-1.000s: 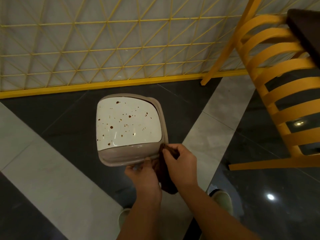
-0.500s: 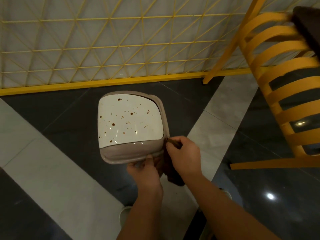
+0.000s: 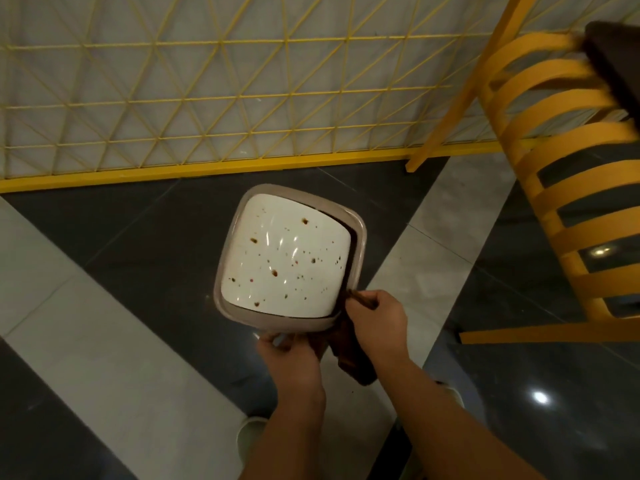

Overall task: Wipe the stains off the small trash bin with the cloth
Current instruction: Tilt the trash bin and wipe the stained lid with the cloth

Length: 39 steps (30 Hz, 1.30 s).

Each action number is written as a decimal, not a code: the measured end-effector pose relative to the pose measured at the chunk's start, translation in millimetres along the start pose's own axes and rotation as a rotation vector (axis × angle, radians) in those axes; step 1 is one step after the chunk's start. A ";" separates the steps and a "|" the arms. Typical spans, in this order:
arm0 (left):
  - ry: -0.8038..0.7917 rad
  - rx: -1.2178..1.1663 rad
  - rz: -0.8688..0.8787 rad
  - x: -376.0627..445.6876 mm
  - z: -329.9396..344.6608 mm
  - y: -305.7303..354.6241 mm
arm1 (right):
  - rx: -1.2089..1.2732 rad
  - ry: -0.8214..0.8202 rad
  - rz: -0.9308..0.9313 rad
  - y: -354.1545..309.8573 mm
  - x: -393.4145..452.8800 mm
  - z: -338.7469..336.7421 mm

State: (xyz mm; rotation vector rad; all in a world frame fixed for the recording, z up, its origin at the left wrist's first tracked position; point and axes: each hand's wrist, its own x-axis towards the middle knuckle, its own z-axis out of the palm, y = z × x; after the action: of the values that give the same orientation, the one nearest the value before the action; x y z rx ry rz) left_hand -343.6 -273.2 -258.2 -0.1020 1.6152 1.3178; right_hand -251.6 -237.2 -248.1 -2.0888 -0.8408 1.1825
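Small trash bin (image 3: 289, 261): centre of the frame, held above the floor, its white glossy lid face turned up toward the camera and set in a grey-beige rounded rim; the bin sits rotated, its lower-right corner nearest the hands. Stains (image 3: 275, 272): brown spots and specks scattered over the white face, densest across the middle and lower right, with larger blots near the upper right and left of centre. Left hand (image 3: 291, 358): lower centre, just beneath the bin's lower rim, fingers curled up against the rim's underside and holding it; how far the fingers wrap is hidden by the rim. Right hand (image 3: 377, 320): just right of the left one, at the bin's lower-right corner, fingers curled and pinching the cloth against the rim edge. Cloth (image 3: 353, 362): dark brown, a small fold showing above the right hand's fingers at the rim, the rest hanging down between the two wrists. Floor (image 3: 104, 358): dark polished tiles crossed by pale grey bands, with light reflections at lower right. Lattice partition (image 3: 207, 91): yellow wire grid on a yellow base rail, across the upper frame, behind the bin. Chair (image 3: 571, 188): yellow, slatted, at the right edge, well apart from the bin, one leg reaching the base rail. Shoe (image 3: 249, 434): pale toe visible at the bottom, beside the left forearm.
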 end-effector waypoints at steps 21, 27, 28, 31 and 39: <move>-0.114 -0.099 -0.076 -15.0 9.9 11.8 | -0.078 0.064 -0.142 -17.6 11.1 -16.8; -0.088 0.023 -0.085 -11.4 6.6 14.3 | -0.047 -0.002 -0.200 -2.1 -21.7 -4.4; -0.101 0.019 -0.082 -11.4 5.8 14.6 | -0.054 0.003 -0.215 -2.4 -20.3 -4.4; -0.141 -0.047 -0.086 -12.5 6.7 16.8 | -0.098 0.042 -0.200 -17.1 5.6 -6.1; -0.069 -0.028 -0.083 -5.4 -1.5 34.0 | -0.065 0.031 -0.078 -29.6 21.7 -23.4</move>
State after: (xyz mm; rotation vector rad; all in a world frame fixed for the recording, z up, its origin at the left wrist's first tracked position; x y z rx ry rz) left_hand -362.5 -263.4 -231.1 -0.1376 1.5187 1.2675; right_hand -229.1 -206.4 -227.1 -2.1007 -0.9491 1.0929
